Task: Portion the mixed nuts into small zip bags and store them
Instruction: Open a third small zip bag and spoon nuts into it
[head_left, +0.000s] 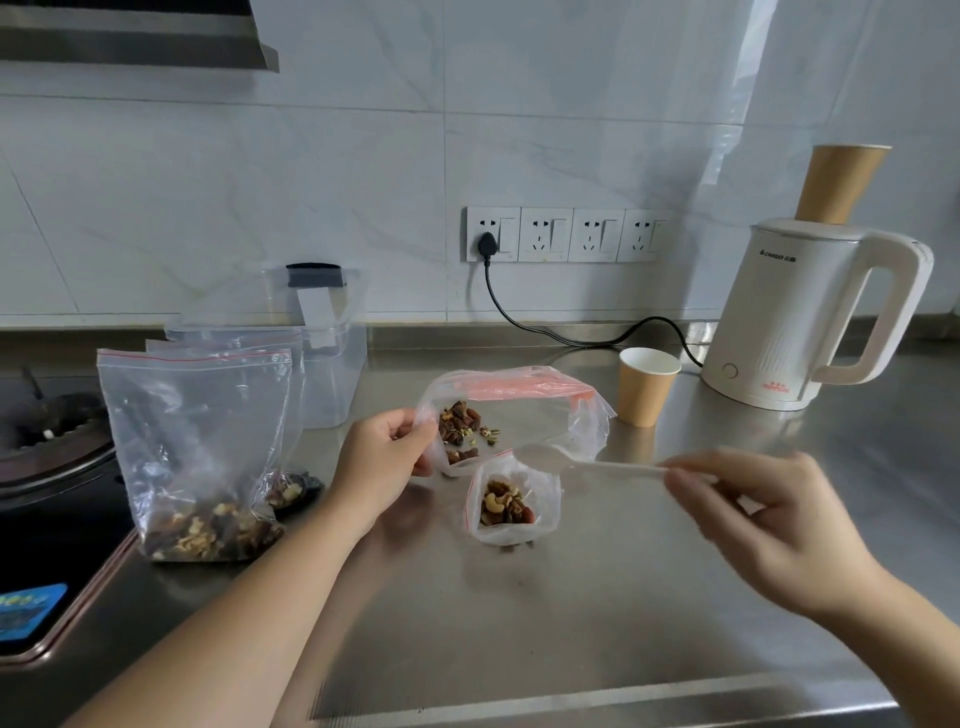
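The right hand (769, 525) pinches a white spoon (587, 464) over the small zip bag (511, 506) on the surface. The left hand (384, 462) grips the big nut bag (514, 410) just behind it. Tip slowly, right above the opening.

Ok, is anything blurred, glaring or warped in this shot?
Head view: right hand and spoon are motion-blurred; left hand sharper; window glare streaks the wall; wide-angle lens tilts the kettle.
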